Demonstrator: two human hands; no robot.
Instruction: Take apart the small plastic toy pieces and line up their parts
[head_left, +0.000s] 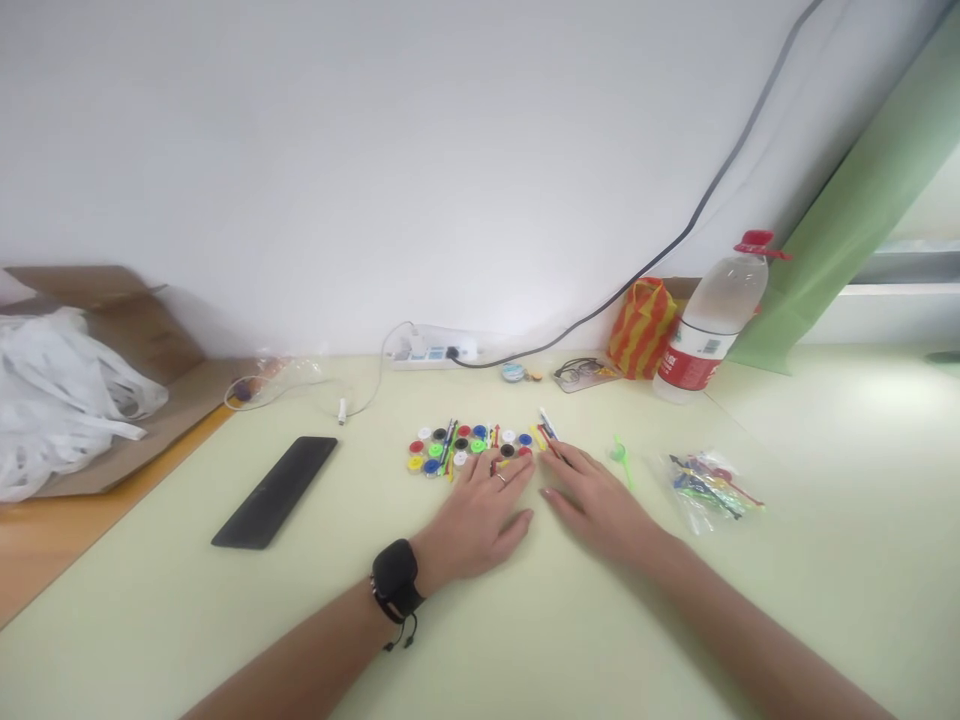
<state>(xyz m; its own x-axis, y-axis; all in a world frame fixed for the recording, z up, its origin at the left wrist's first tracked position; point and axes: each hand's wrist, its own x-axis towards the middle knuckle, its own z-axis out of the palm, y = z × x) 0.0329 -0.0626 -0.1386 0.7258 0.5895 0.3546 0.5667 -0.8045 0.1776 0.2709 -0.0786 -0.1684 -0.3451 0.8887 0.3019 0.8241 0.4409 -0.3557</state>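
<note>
Reaching over the lower edge of a cluster of coloured plastic discs (478, 445), the left hand (474, 515) lies unclenched, fingers extended. The discs sit mid-table, thin sticks (451, 445) between them. The right hand (592, 495) has its fingertips at more sticks (548, 425) beside the cluster; whether it grips them, I cannot tell. A clear bag (701, 515) of sticks lies farther right.

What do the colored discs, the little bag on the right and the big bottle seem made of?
Colored discs: probably hard plastic, given bright, even colors; gloss is hard to judge.
Little bag: likely thin, shiny plastic film; it's see-through with creases and glints.
Big bottle: probably smooth plastic, given its translucent upper part.
</note>
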